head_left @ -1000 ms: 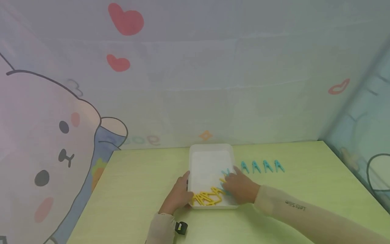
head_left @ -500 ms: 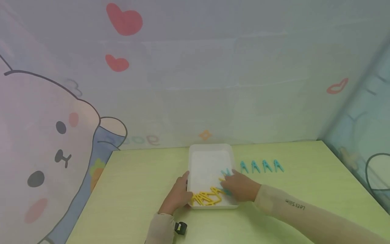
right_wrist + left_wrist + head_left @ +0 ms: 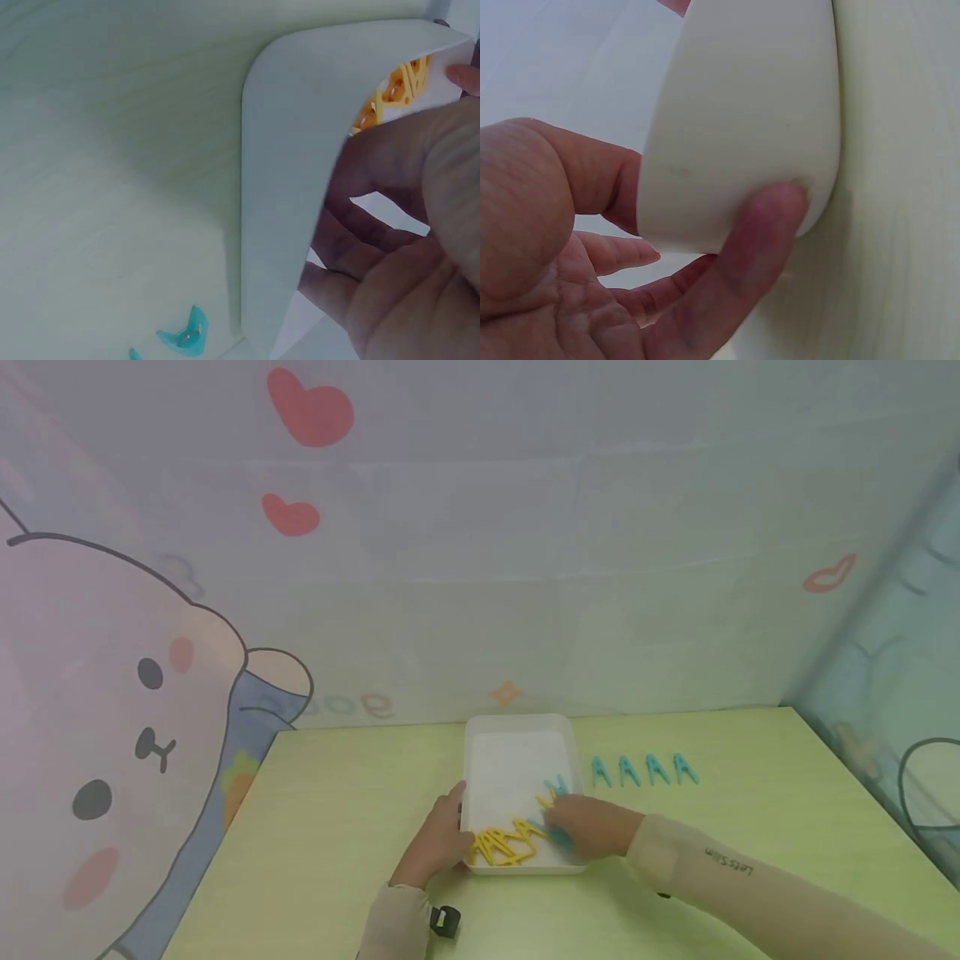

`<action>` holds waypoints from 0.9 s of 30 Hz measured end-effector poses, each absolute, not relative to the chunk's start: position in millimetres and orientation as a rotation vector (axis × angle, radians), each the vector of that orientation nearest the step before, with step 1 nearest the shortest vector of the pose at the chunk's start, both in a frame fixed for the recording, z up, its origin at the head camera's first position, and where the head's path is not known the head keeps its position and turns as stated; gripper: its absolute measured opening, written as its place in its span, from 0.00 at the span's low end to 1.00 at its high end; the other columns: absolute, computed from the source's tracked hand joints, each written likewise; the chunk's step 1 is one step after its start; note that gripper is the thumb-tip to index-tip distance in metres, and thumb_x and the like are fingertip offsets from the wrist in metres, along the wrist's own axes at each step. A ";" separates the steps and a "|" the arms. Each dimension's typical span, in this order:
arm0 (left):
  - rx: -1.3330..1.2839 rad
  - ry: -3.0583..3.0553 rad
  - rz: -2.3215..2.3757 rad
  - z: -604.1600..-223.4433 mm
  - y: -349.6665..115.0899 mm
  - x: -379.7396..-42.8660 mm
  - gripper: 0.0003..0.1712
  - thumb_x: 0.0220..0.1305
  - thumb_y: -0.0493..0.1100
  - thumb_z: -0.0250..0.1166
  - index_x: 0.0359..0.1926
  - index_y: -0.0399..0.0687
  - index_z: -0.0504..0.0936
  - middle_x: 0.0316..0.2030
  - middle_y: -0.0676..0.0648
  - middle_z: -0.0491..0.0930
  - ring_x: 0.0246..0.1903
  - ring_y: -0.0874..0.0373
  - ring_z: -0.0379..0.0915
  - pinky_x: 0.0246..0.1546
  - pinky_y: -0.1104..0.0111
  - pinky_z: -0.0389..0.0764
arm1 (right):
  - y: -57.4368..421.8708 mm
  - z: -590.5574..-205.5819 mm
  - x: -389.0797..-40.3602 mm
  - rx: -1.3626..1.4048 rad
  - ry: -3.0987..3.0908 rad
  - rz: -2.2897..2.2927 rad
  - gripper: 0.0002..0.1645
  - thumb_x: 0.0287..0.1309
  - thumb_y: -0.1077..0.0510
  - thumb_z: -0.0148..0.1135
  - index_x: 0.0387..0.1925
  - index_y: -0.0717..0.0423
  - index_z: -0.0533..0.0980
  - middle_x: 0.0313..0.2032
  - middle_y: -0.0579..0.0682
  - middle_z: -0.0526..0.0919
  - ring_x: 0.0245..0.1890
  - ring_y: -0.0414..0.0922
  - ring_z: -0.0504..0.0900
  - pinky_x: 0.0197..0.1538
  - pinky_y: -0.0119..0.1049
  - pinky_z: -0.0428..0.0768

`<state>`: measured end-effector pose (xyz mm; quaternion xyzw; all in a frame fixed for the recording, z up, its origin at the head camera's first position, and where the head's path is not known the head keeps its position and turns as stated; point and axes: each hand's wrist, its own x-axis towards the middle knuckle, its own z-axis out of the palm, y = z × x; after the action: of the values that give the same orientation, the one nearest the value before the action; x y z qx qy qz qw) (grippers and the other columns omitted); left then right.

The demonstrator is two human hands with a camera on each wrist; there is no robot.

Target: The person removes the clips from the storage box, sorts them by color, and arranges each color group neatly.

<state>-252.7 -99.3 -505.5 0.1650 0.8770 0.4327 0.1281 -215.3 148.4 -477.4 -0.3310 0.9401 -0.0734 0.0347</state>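
Note:
In the head view a white tray (image 3: 517,760) stands on the table with several yellow clothespins (image 3: 498,843) at its near left. My left hand (image 3: 438,839) grips the tray's left wall; in the left wrist view the thumb passes over the rim and a finger presses the outside. My right hand (image 3: 592,825) reaches inside over the right wall, fingers bent down among the clothespins. Blue clothespins (image 3: 557,785) show beside and below it. The right wrist view has its fingertips hidden behind the tray wall, so whether they pinch a clothespin cannot be seen.
Several blue clothespins (image 3: 628,771) stand in a row on the pale green table (image 3: 337,802), right of the tray. A printed cloth (image 3: 450,568) with hearts and a cartoon animal hangs behind the table's far edge.
My right hand's fingers have drawn in and bent more inside the tray. Some yellow clothespins near them have shifted slightly left. The left hand keeps its grip on the tray.

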 end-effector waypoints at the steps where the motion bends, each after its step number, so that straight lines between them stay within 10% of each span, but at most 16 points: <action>1: 0.481 2.545 1.266 -505.7 -99.2 -252.7 0.46 0.47 0.29 0.53 0.69 0.37 0.46 0.56 0.34 0.60 0.48 0.46 0.64 0.29 0.64 0.76 | 147.3 -478.1 -215.4 -1.015 2.893 -0.233 0.11 0.43 0.66 0.66 0.29 0.53 0.74 0.27 0.42 0.72 0.28 0.37 0.67 0.36 0.33 0.71; 27: 0.446 2.518 1.311 -504.9 -97.1 -250.4 0.47 0.46 0.28 0.52 0.69 0.38 0.45 0.58 0.33 0.57 0.47 0.44 0.64 0.15 0.66 0.75 | 133.6 -489.9 -216.9 -0.882 3.004 -0.092 0.05 0.44 0.61 0.63 0.26 0.49 0.76 0.20 0.38 0.65 0.20 0.39 0.62 0.23 0.32 0.63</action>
<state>-250.4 -97.1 -504.9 0.1538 0.8683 0.4522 0.1336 -216.9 133.6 -489.9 -0.2817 0.9591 -0.0292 0.0044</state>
